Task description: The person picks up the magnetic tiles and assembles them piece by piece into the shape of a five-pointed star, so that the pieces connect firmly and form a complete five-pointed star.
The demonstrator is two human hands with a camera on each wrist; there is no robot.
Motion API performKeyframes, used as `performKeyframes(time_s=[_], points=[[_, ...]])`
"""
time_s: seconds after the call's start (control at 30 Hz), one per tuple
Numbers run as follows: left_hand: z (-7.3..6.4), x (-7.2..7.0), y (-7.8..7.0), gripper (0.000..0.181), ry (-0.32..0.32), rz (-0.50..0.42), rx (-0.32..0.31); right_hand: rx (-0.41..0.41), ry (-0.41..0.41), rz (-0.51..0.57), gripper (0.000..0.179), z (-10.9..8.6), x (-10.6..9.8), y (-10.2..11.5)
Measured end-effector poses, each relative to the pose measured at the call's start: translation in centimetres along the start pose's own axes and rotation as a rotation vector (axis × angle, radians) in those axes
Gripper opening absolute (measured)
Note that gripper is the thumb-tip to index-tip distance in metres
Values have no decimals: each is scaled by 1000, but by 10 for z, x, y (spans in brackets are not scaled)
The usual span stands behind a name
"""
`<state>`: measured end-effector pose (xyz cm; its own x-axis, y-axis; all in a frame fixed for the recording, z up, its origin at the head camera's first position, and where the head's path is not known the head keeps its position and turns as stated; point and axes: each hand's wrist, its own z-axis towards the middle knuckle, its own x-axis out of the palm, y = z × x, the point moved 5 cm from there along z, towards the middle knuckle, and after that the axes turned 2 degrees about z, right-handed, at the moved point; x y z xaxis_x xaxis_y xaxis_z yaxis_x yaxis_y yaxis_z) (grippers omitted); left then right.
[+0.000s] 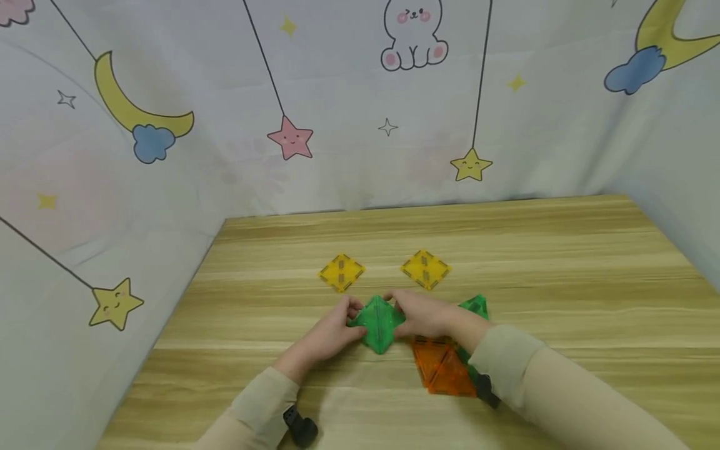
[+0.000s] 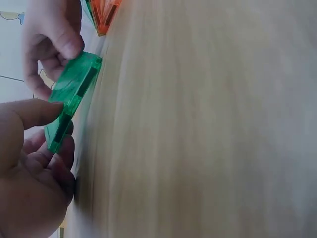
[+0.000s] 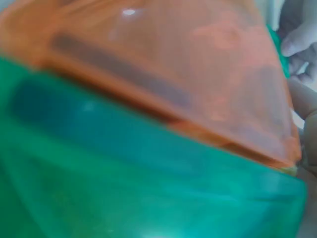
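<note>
In the head view a diamond of green translucent magnetic tiles [image 1: 378, 325] is held between two hands over the wooden table. My left hand [image 1: 330, 331] pinches its left corner, thumb on the near face and fingers behind, as the left wrist view shows. At its right corner my right hand [image 1: 423, 314] pinches the same green tiles [image 2: 74, 82]. Under the right forearm is a cluster of orange tiles [image 1: 444, 369] and green tiles [image 1: 477, 305], partly hidden by the arm. These orange [image 3: 223, 64] and green tiles [image 3: 124, 168] loom blurred in the right wrist view.
Two yellow tile diamonds [image 1: 341, 273] [image 1: 425, 269] lie flat beyond the hands on the wooden table [image 1: 590, 281]. A white cloth [image 1: 349, 81] printed with stars and moons hangs behind and beside the table. Black wrist devices [image 1: 300, 428] are worn on both sleeves.
</note>
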<state>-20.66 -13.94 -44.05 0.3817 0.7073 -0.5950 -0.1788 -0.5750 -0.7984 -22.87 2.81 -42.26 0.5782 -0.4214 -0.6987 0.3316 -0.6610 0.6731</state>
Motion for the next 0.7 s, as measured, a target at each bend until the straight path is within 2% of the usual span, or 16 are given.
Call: performKeyframes(time_s=[0.13,0.27,0.5,0.57,0.7], points=[[3,1,-4,27,-36,-78,-20,-35,-18,137,34,-3,-14,-2],[8,6,-10,21,-47,-159,-25,-73,-28,232,26,-10,-28,-7],[17,22,-23,20,21,-406,-34,-20,20,343,23,-18,-43,-24],[19,27,-25,19,42,-451,-31,-7,37,358,22,-19,-45,-27],[23,36,-26,19,61,-485,-39,6,68,346,22,-21,-48,-30]])
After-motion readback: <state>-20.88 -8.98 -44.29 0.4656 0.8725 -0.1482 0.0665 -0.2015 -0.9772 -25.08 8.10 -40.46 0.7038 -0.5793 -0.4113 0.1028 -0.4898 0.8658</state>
